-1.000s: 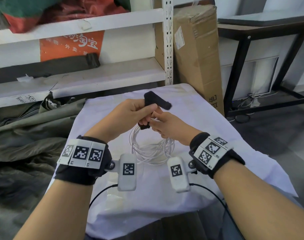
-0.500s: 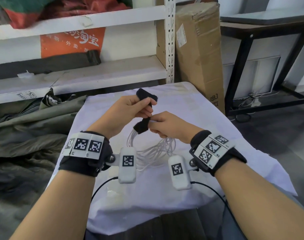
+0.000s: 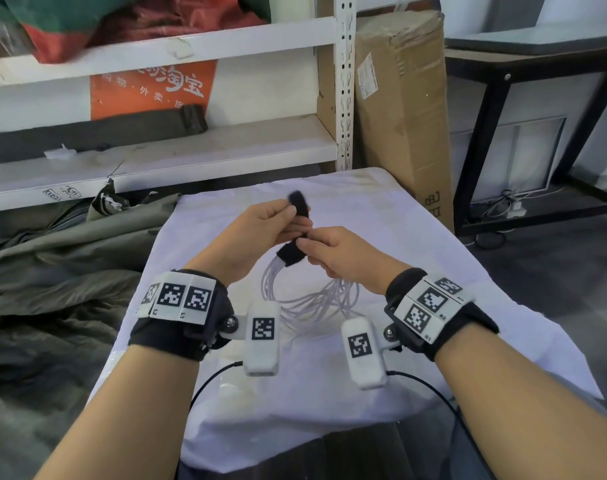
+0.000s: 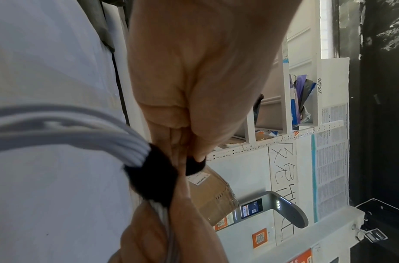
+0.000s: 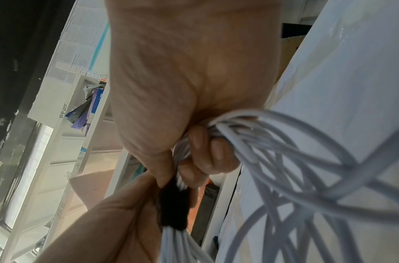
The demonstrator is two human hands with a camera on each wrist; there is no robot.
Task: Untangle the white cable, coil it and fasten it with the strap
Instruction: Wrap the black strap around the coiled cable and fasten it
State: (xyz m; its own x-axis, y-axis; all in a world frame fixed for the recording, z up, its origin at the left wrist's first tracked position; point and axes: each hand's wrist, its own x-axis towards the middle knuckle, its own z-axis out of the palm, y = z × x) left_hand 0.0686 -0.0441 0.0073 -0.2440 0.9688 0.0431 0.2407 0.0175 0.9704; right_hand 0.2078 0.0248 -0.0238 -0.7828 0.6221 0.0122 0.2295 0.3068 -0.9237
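The white cable (image 3: 312, 299) hangs in several loops above the white cloth (image 3: 433, 271), held up between both hands. A black strap (image 3: 290, 252) is wrapped around the bundle at its top. My left hand (image 3: 260, 230) pinches the strap's free end (image 3: 300, 206), which sticks up past the fingers. My right hand (image 3: 333, 251) grips the gathered loops just right of the strap, thumb on the wrap. The right wrist view shows the fingers (image 5: 207, 156) curled round the cable (image 5: 295, 169) beside the strap (image 5: 174, 210). In the left wrist view the strap (image 4: 153, 176) rings the cable (image 4: 81, 135).
White metal shelving (image 3: 191, 161) stands behind the cloth-covered table, with a tall cardboard box (image 3: 402, 109) to its right. A black-framed table (image 3: 537, 64) is at the far right. Olive fabric (image 3: 52, 271) is heaped on the left.
The left hand has pulled the strap's free end further round the bundle, so the wrap sits tighter on the cable. Both hands stay close together above the cloth.
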